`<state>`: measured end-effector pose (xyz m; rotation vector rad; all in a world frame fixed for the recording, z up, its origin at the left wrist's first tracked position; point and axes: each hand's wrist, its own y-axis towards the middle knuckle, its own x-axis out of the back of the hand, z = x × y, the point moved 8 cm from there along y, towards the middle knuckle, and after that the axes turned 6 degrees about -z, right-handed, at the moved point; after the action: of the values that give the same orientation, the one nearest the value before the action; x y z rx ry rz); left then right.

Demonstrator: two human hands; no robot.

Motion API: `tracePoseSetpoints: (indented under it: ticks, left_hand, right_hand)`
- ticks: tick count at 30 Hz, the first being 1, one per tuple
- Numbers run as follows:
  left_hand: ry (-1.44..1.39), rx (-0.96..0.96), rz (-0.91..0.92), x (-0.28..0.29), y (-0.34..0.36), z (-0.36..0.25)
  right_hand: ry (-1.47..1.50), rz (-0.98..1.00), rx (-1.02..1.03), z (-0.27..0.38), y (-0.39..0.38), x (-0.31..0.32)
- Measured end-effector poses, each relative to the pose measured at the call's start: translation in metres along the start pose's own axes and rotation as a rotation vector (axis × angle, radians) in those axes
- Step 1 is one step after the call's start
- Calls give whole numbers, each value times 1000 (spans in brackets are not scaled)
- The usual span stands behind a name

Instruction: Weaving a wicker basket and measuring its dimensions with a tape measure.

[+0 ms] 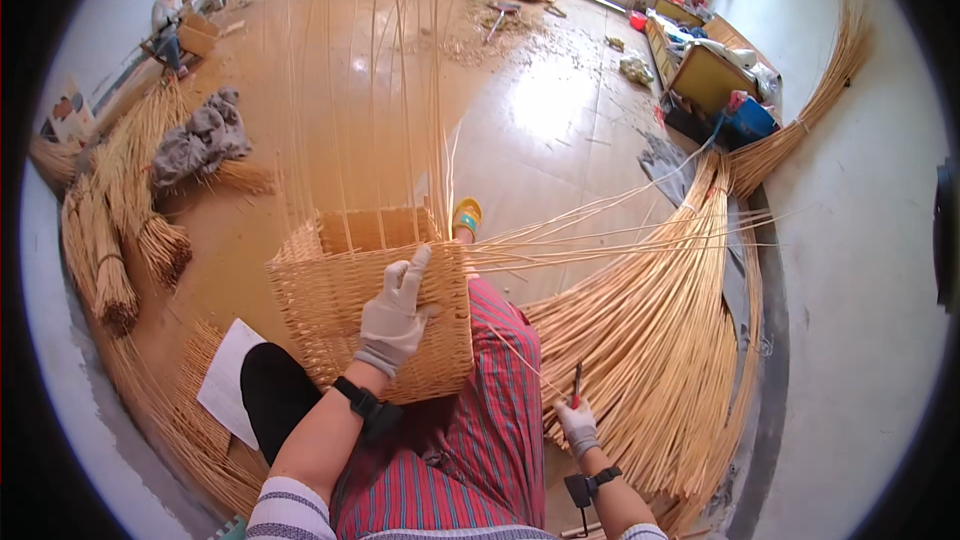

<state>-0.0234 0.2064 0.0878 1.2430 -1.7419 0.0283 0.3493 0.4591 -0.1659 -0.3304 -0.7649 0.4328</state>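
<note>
A square woven wicker basket (330, 315) rests on my lap, with long uncut rods standing up from its far sides and others fanning out to the right from its rim. My left hand (392, 315), in a pale glove, lies against the near wall, fingers stretched up toward the rim. Lower right, my gloved right hand (577, 425) is closed round a slim tool with a red handle and dark pointed tip (577, 380); its exact kind is too small to tell. A thin rod (520, 355) runs between the basket side and this hand.
A large spread bundle of wicker rods (660, 340) lies at my right. More bundles (110, 250) and a grey cloth (205, 140) lie at left. A white sheet (232, 380) is beside my knee. A seated person (172, 20) is far left; a cluttered wooden box (710, 75) stands far right.
</note>
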Motion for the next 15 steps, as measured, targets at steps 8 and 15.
tracePoseSetpoints:
  ticks: [8, 15]
  left_hand:
    - [19, 50, 59, -11, 45, 5]
    - [-634, 286, 41, -1, -53, -68]
  right_hand:
    - [-560, -361, 90, -2, 49, 35]
    - [708, 425, 560, 195, -86, -21]
